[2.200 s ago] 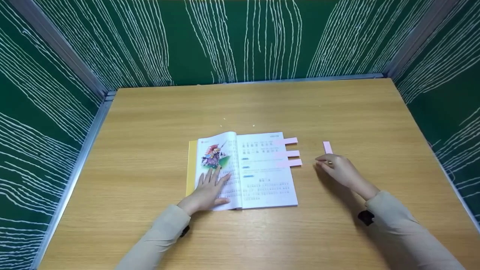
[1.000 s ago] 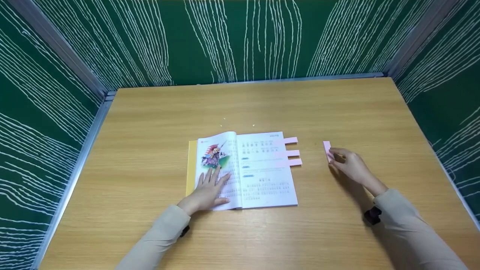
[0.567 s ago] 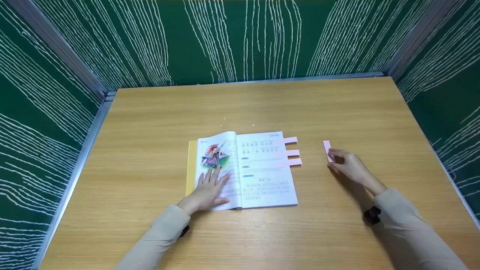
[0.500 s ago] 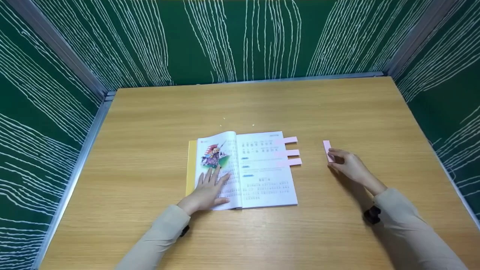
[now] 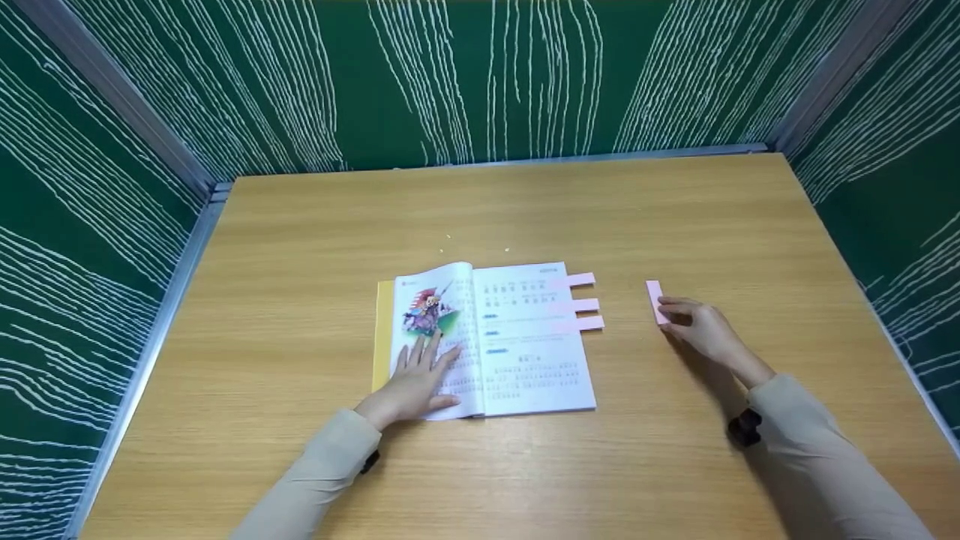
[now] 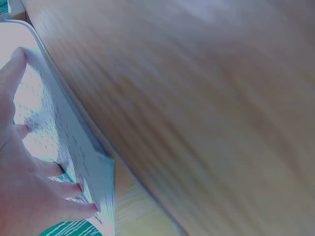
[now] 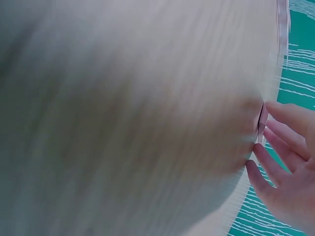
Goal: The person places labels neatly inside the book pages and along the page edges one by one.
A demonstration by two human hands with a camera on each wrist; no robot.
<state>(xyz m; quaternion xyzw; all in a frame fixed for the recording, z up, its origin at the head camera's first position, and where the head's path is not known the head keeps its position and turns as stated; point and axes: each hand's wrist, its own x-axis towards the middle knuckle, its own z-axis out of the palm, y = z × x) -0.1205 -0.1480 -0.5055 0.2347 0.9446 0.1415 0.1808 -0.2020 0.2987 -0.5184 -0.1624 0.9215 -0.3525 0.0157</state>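
An open book (image 5: 536, 375) with printed text lies on the table. My left hand (image 5: 416, 379) rests on its left page with fingers spread; in the left wrist view that hand (image 6: 29, 191) presses the page near its bottom edge. Three pink sticky tabs (image 5: 590, 323) stick out from the right page's outer edge. Right of the book is a narrow pad of pink sticky tabs (image 5: 654, 295). My right hand (image 5: 705, 330) pinches the pad's lower part along its right side. The right wrist view shows thumb and fingers at the pink pad (image 7: 262, 123).
The wooden table (image 5: 300, 247) carries a few tiny white scraps (image 5: 507, 250) beyond the book. A yellow cover edge (image 5: 383, 330) shows left of the pages. Green panels (image 5: 532, 82) with white wavy lines stand around the back and sides.
My right hand has moved right and back from between book and pad to the pad's right side, uncovering more of the pad. In the last second it shifts only slightly. The left hand stays put.
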